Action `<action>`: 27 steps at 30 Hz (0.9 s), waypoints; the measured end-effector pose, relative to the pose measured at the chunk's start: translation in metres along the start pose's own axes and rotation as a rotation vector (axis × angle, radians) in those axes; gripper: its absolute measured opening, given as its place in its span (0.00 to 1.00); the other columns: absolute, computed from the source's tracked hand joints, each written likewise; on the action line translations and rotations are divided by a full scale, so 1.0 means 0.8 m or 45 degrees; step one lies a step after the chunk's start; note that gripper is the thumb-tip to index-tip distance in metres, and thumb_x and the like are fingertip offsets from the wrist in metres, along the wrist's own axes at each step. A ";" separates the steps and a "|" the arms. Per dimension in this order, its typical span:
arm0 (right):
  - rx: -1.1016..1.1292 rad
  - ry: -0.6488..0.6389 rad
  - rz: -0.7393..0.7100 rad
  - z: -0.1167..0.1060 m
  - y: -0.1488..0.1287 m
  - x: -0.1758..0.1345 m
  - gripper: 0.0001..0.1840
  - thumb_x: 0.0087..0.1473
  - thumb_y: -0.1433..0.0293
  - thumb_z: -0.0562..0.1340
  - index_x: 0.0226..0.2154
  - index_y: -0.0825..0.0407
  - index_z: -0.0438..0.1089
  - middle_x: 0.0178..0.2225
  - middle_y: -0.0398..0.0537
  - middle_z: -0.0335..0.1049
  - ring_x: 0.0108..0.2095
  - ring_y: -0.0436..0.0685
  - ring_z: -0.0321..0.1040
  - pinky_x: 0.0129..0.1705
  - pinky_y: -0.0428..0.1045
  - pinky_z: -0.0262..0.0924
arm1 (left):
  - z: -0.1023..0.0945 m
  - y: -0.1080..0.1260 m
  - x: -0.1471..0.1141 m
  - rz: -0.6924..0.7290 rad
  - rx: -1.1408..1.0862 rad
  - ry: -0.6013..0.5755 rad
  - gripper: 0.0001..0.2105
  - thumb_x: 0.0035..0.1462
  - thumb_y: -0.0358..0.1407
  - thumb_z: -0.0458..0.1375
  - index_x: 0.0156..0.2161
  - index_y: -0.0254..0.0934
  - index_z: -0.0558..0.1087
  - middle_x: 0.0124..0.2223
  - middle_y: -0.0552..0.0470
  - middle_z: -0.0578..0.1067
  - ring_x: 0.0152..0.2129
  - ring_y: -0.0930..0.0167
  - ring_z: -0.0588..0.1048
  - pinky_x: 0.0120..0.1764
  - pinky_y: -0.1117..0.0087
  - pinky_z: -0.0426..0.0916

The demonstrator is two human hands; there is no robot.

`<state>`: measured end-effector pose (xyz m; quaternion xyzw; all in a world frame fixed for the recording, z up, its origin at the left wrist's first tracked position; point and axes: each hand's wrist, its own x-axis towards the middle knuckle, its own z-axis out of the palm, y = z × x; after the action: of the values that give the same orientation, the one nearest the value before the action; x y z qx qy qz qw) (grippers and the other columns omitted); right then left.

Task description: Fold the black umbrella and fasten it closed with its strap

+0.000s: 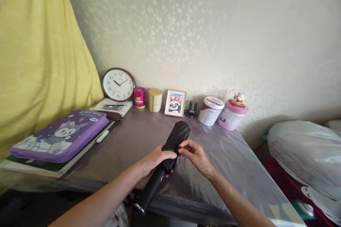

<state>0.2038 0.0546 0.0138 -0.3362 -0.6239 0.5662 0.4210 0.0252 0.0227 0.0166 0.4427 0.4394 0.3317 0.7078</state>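
Note:
A folded black umbrella [179, 135] slants over the front part of the table, its dark handle toward me and its furled canopy pointing away. My left hand [157, 159] wraps around the lower canopy, with the thumb lying across the top. On the right side of the canopy, my right hand [194, 154] pinches a small dark piece between thumb and forefinger; it looks like the umbrella's strap. The fingers cover most of that piece. Below the left hand, the handle [151, 189] sticks out past the table's front edge.
Along the wall stand a clock [119, 84], a pink can [139, 98], a cream canister [155, 100], a framed panda picture [175, 103], a small black object [191, 109] and two tubs [211, 110]. At left, a purple case [61, 134] lies on books. White bags [306, 152] sit at right.

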 end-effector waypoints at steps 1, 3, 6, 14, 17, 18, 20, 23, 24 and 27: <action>0.037 0.011 0.004 0.001 0.001 0.001 0.13 0.42 0.63 0.68 0.28 0.50 0.66 0.24 0.37 0.66 0.23 0.47 0.65 0.28 0.45 0.62 | 0.000 0.000 0.001 0.004 0.008 0.001 0.23 0.44 0.41 0.58 0.46 0.39 0.61 0.24 0.57 0.69 0.19 0.70 0.72 0.17 0.73 0.67; 0.051 0.036 0.010 0.002 0.004 0.002 0.13 0.40 0.63 0.68 0.27 0.50 0.65 0.22 0.36 0.65 0.22 0.47 0.64 0.27 0.44 0.61 | 0.001 0.000 0.001 -0.001 0.037 0.010 0.23 0.44 0.42 0.59 0.47 0.38 0.61 0.24 0.56 0.70 0.19 0.70 0.72 0.17 0.73 0.67; -0.033 0.081 0.015 0.005 0.008 0.004 0.12 0.41 0.63 0.68 0.24 0.51 0.65 0.22 0.36 0.64 0.22 0.46 0.63 0.26 0.43 0.60 | 0.004 0.003 -0.002 0.000 0.087 0.018 0.25 0.44 0.44 0.61 0.47 0.39 0.61 0.24 0.57 0.70 0.19 0.70 0.73 0.18 0.73 0.67; -0.218 0.215 -0.027 0.003 0.000 0.007 0.13 0.46 0.60 0.64 0.24 0.52 0.63 0.17 0.36 0.61 0.18 0.46 0.59 0.23 0.43 0.56 | 0.006 0.005 -0.002 -0.090 -0.093 -0.034 0.21 0.44 0.46 0.60 0.42 0.39 0.64 0.23 0.57 0.70 0.19 0.71 0.72 0.17 0.75 0.66; -0.265 0.269 -0.101 0.002 -0.007 0.004 0.13 0.49 0.59 0.61 0.25 0.51 0.64 0.16 0.36 0.60 0.19 0.46 0.58 0.24 0.44 0.55 | 0.004 0.003 0.002 -0.107 -0.144 -0.016 0.19 0.44 0.49 0.58 0.38 0.38 0.64 0.25 0.57 0.70 0.20 0.71 0.73 0.18 0.74 0.66; -0.304 0.246 -0.130 0.003 -0.008 0.002 0.12 0.50 0.59 0.61 0.26 0.51 0.65 0.18 0.38 0.62 0.20 0.47 0.59 0.24 0.44 0.56 | 0.003 0.002 0.003 -0.104 -0.151 -0.012 0.20 0.44 0.49 0.58 0.38 0.38 0.63 0.25 0.57 0.69 0.21 0.71 0.73 0.18 0.74 0.67; -0.416 0.174 -0.171 0.004 -0.007 0.001 0.11 0.49 0.60 0.61 0.27 0.51 0.68 0.24 0.41 0.64 0.22 0.47 0.60 0.25 0.44 0.57 | 0.003 0.001 0.002 -0.090 -0.155 -0.014 0.20 0.43 0.48 0.59 0.39 0.39 0.63 0.26 0.57 0.70 0.21 0.71 0.73 0.18 0.74 0.66; -0.502 0.176 -0.178 0.001 -0.001 0.006 0.10 0.49 0.61 0.61 0.28 0.51 0.70 0.27 0.43 0.66 0.24 0.48 0.61 0.26 0.44 0.58 | 0.004 0.001 -0.001 -0.079 -0.137 -0.039 0.21 0.43 0.45 0.60 0.42 0.39 0.62 0.25 0.57 0.70 0.20 0.70 0.73 0.17 0.74 0.66; -0.476 0.247 -0.163 -0.002 0.001 0.008 0.11 0.49 0.60 0.61 0.28 0.51 0.70 0.26 0.42 0.65 0.23 0.48 0.60 0.26 0.44 0.58 | 0.004 0.001 -0.002 -0.078 -0.131 -0.047 0.21 0.43 0.45 0.59 0.42 0.39 0.62 0.24 0.56 0.70 0.19 0.70 0.73 0.17 0.74 0.66; -0.286 0.563 -0.027 -0.016 0.004 0.015 0.15 0.45 0.56 0.64 0.28 0.52 0.68 0.24 0.42 0.66 0.25 0.50 0.63 0.27 0.45 0.60 | 0.006 0.006 -0.004 -0.055 -0.124 -0.048 0.21 0.44 0.45 0.59 0.43 0.38 0.62 0.25 0.55 0.71 0.19 0.70 0.73 0.17 0.74 0.66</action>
<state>0.2104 0.0712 0.0124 -0.4900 -0.5792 0.4014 0.5132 0.0280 0.0202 0.0228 0.4041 0.4188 0.3288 0.7438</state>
